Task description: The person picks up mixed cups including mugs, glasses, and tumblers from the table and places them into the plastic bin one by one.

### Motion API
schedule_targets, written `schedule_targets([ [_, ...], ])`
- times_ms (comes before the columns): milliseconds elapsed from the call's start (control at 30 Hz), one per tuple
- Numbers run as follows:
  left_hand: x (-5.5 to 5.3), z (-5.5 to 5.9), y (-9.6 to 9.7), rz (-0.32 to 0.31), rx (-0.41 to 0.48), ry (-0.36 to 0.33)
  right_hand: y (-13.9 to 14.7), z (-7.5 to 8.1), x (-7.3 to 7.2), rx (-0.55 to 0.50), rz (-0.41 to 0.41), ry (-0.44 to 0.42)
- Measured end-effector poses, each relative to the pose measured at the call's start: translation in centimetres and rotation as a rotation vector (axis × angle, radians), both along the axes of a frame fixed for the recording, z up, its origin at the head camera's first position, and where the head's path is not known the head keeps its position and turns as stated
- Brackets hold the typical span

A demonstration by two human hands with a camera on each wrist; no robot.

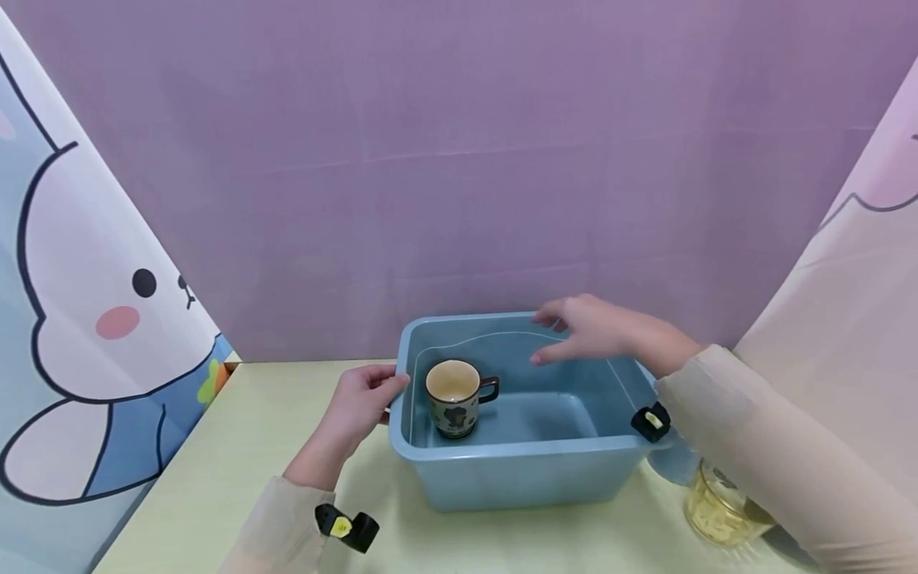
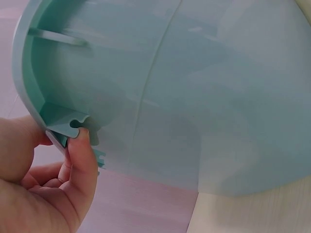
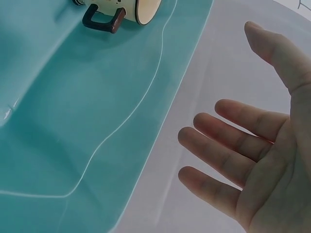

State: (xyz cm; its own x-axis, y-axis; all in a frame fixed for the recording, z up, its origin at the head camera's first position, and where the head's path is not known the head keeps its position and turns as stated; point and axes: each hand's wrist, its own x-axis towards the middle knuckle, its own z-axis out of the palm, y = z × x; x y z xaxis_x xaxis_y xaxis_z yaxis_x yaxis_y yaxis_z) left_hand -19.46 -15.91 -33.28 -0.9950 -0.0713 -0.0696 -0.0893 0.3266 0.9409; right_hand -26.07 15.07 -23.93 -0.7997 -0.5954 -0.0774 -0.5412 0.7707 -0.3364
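Observation:
A blue plastic basin stands on the pale table, with a cream-lined mug upright inside near its left end. The mug's dark handle shows at the top of the right wrist view. My left hand grips the basin's left rim; in the left wrist view its thumb and fingers pinch the rim's edge from the outside. Over the right back part of the basin hovers my right hand, fingers spread and holding nothing. Its whole palm side shows in the right wrist view, apart from the basin wall.
A yellowish clear glass stands right of the basin, partly hidden by my right forearm. A greyish-blue round thing lies beside it, mostly covered. A purple cloth backdrop rises behind the table, with printed cloths at both sides.

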Motion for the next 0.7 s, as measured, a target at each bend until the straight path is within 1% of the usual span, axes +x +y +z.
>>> schedule_targets([
  [100, 0.0, -0.1, 0.0, 0.001, 0.002, 0.0, 0.4, 0.0, 0.1, -0.001, -0.001, 0.007],
  [500, -0.1, -0.1, 0.0, 0.003, 0.003, 0.004, 1.8, 0.2, 0.5, -0.01, -0.006, -0.007],
  [700, -0.3, -0.4, -0.1, 0.002, 0.011, 0.01, 2.4, 0.4, 0.6, -0.011, -0.007, -0.013],
])
